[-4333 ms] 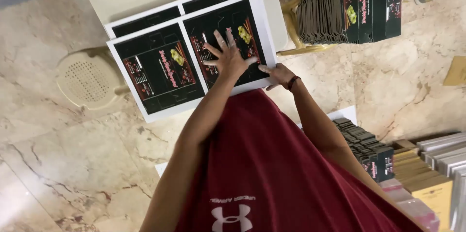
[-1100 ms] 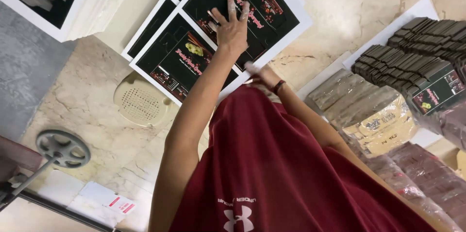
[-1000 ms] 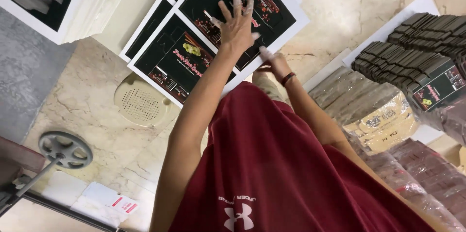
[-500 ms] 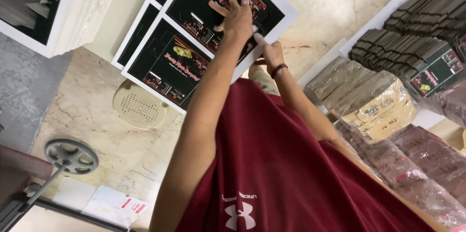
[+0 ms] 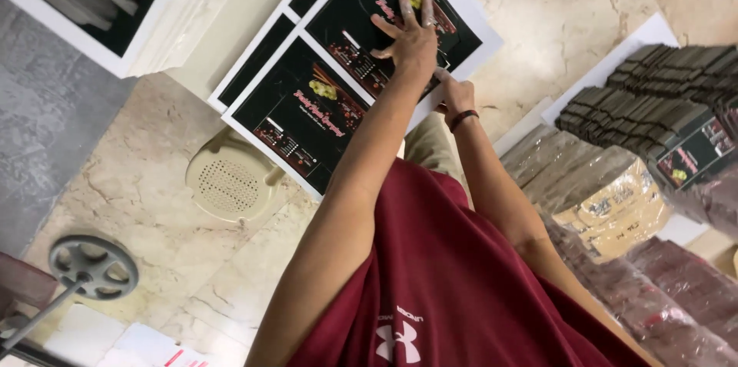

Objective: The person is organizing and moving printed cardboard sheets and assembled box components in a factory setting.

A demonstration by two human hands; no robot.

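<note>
Cream plastic stool (image 5: 231,181) on marble floor (image 5: 131,198), grey handwheel (image 5: 94,266) lower left, stacked dark flat cartons (image 5: 653,98) at right, wrapped bundles (image 5: 615,205) just below them.

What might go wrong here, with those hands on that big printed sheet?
The left hand presses flat on the top printed sheet, while the right hand grips its near edge. Three risks, as I judge them:
1. Lifting by that one edge may crease or tear the sheet.
2. The sheets overhang the pale table, so the stack might slide off.
3. The edge could cut a fingertip.
</note>
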